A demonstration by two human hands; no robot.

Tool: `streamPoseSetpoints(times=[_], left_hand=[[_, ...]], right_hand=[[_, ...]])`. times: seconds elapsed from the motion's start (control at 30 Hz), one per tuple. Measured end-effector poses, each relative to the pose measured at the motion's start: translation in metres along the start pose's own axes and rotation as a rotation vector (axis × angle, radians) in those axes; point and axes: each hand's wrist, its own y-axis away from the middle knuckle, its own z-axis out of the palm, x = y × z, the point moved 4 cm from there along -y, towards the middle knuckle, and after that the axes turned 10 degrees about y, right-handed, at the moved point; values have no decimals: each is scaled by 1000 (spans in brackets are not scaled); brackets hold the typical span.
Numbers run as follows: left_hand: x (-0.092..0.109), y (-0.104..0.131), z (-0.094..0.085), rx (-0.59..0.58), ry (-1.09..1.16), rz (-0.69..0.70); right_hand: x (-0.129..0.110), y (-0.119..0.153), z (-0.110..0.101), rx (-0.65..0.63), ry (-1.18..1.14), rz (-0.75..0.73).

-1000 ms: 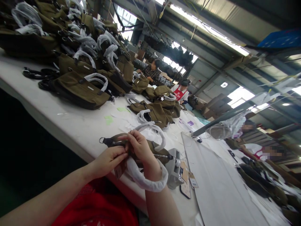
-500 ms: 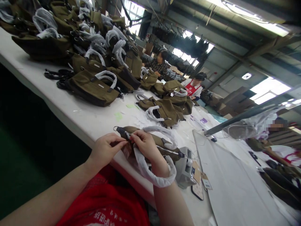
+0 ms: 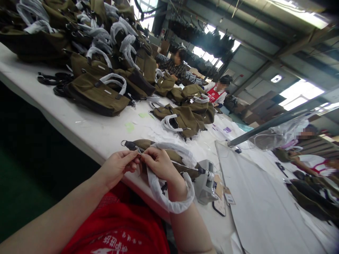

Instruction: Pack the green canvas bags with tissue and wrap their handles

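An olive handbag lies on the table in front of me, its zipper side up. White wrapping covers its handles, and the nearer handle loops around my right forearm. My left hand is closed in a pinch at the zipper's left end, on what looks like the small metal zipper pull. Beside it my right hand is also pinched, its fingertips almost touching the left ones. What the right fingers hold is too small to make out. A brown tag hangs between the hands, partly hidden.
Olive bags are piled at the far left, with more bags mid-table. A grey device, a phone and a paper tag lie right of my bag. A slanted metal post rises beyond. Co-workers sit farther off.
My left fingers have curled in tighter, and both hands have drawn together around the small metal piece. The view has shifted slightly; the bag stays in place on the table.
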Motion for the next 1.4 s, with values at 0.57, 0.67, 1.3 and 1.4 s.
streamPoseSetpoints(times=[0.57, 0.67, 1.3, 1.4], left_hand=[[2, 2, 1, 23, -219, 90], [2, 2, 1, 23, -237, 81], [5, -3, 5, -96, -602, 238], [2, -4, 5, -95, -624, 263]], right_hand=[[0, -1, 2, -93, 24, 41], [1, 0, 2, -94, 28, 51], [0, 0, -1, -137, 18, -59], [-1, 1, -1, -120, 0, -59]])
